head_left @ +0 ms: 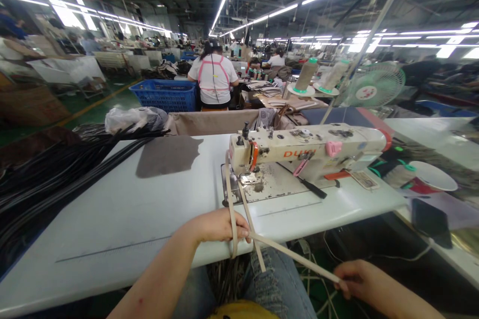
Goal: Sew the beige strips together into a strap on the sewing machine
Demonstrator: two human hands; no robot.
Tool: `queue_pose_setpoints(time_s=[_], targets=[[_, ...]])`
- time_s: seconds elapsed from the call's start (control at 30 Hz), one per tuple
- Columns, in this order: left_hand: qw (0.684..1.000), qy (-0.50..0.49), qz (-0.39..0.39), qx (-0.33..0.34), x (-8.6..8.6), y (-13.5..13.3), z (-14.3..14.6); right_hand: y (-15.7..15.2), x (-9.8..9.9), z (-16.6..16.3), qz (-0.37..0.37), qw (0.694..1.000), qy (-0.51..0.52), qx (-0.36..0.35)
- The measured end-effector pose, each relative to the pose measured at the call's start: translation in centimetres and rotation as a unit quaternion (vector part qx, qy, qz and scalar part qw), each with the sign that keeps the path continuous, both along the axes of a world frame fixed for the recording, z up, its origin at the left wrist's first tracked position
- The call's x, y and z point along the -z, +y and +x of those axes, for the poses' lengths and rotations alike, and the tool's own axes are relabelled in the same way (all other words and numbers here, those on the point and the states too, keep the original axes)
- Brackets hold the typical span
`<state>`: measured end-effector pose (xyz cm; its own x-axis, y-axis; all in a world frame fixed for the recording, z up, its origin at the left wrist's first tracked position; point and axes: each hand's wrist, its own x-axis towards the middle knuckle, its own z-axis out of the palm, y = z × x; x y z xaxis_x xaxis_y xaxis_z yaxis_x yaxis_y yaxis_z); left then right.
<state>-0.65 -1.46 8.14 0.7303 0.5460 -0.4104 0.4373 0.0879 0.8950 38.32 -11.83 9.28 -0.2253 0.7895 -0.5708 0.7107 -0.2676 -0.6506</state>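
A narrow beige strip (295, 257) stretches between my two hands, in front of the table's front edge. My left hand (224, 227) pinches it near the edge, with another length of strip looped over the wrist side. Lower right, my right hand (355, 276) has its fingers closed on the strip's other part. Further lengths run up from my left hand to the needle area of a sewing machine (299, 147), and one loose end hangs over the edge above my lap. Whether these lengths are all one strip I cannot tell.
A brown fabric piece (168, 156) lies on the white table (123, 209), left of the machine. Black strips (45, 174) are heaped at the left. A screwdriver (312, 187) rests on the machine bed. Beyond are a blue crate (164, 94), a seated person (213, 77) and a fan (370, 87).
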Motion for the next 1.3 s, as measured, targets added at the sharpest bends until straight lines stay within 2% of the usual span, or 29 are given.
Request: queue_pose_setpoints(time_s=[0.03,0.13,0.23,0.33,0.43,0.63,0.8,0.93,1.07,1.17,1.23,1.3], targets=[[1.0,-0.002,0.004,0.001,0.3,-0.1,0.4,0.0,-0.1,-1.2,-0.012,1.0,0.014,-0.021],[0.999,-0.027,-0.014,0.01,1.2,-0.4,1.7,0.0,0.0,-6.1,-0.032,0.977,0.197,-0.078],[0.999,-0.042,-0.015,0.018,1.8,-0.4,2.4,0.2,0.9,-10.8,-0.039,0.948,0.315,-0.018],[0.999,-0.033,0.029,-0.005,1.8,0.2,1.9,0.8,2.1,-13.0,-0.016,0.951,0.299,0.074],[0.997,-0.02,0.068,-0.025,1.7,0.8,0.9,1.5,3.0,-13.0,0.027,0.957,0.263,0.116],[0.993,-0.018,0.097,-0.064,2.4,1.2,0.0,1.8,2.9,-11.9,0.051,0.962,0.252,0.096],[0.991,-0.024,0.083,-0.099,2.8,1.7,-1.0,1.6,2.3,-10.2,0.039,0.973,0.201,0.108],[0.989,-0.034,0.076,-0.119,3.0,1.9,-1.0,1.2,1.8,-8.6,0.0,0.971,0.208,0.121],[0.99,-0.04,0.052,-0.126,3.0,1.6,0.1,0.1,1.7,-9.5,-0.089,0.952,0.284,0.073],[0.986,-0.091,0.053,-0.126,3.1,1.5,0.8,-0.6,1.8,-11.4,-0.118,0.922,0.354,0.107],[0.976,-0.102,0.086,-0.17,3.4,1.8,1.0,-0.5,1.9,-12.4,-0.105,0.913,0.367,0.144],[0.955,-0.07,0.151,-0.244,3.9,2.5,0.8,-0.3,1.9,-12.8,-0.08,0.913,0.362,0.171]])
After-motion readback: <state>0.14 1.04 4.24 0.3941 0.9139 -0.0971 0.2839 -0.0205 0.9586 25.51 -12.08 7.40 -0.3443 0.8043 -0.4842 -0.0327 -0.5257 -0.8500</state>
